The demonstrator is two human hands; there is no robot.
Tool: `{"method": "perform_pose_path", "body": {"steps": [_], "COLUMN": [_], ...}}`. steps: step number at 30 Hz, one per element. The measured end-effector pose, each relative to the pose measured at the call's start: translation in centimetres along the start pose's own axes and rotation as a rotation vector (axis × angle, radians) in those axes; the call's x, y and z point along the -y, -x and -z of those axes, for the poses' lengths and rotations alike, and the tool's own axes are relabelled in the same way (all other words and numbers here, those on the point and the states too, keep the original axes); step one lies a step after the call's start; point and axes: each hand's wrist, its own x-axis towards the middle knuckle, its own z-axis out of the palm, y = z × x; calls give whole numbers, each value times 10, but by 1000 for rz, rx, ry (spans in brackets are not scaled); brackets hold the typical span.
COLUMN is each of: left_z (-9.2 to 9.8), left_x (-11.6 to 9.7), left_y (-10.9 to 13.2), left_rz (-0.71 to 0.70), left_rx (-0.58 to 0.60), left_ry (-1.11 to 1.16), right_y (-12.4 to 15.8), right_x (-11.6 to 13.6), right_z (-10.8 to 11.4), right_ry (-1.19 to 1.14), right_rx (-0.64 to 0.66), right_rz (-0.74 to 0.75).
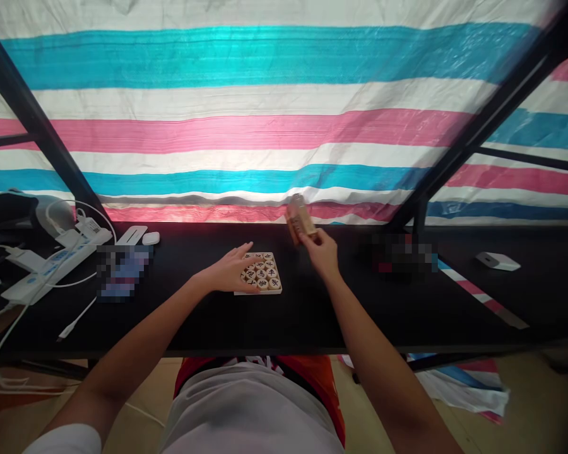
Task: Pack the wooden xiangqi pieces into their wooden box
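Power strip (57, 268) and white cables (77, 321) crowd the counter's (208, 325) left end. Left hand (230, 271), fingers spread, lies over the left side of a mid-counter white tray (267, 292) of round pieces (271, 273); black counter runs from tray to front edge. Right hand (324, 253), apart from it, pinches a blurred tan packet (304, 219) near the rear edge. Rightward, white block (498, 261). Striped sheeting (218, 135) behind.

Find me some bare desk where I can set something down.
There's bare desk between the tray and the right forearm, and in front of the tray. Another bare patch lies between the white case and the left hand. It's crowded at the left end, with the power strip and cables.
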Motion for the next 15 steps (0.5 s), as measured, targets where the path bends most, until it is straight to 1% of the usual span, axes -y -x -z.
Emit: {"method": "perform_pose_path", "body": {"steps": [1,3,6,8,10,15], "left_z": [-4,-11,-14,-12,-9,-4], "left_x": [-2,-5,-1,5,11,21], "left_y": [0,-1,-4,-5,-5,-7], "left_rz": [-1,1,40,75,99,132], "left_rx": [31,53,60,73,70,53], "left_ry": [-58,-140,-186,-182,-174,-160], "right_y": [0,2,3,3,2,-3], "right_x": [-3,-10,-19,-23,-25,-33], "right_z": [-4,-12,-21,-22,-20,-14], "right_ry": [141,325,422,446,466,564], "right_rx": [-15,66,244,288,276,196], "right_rz": [69,172,170,138,98,-18]}}
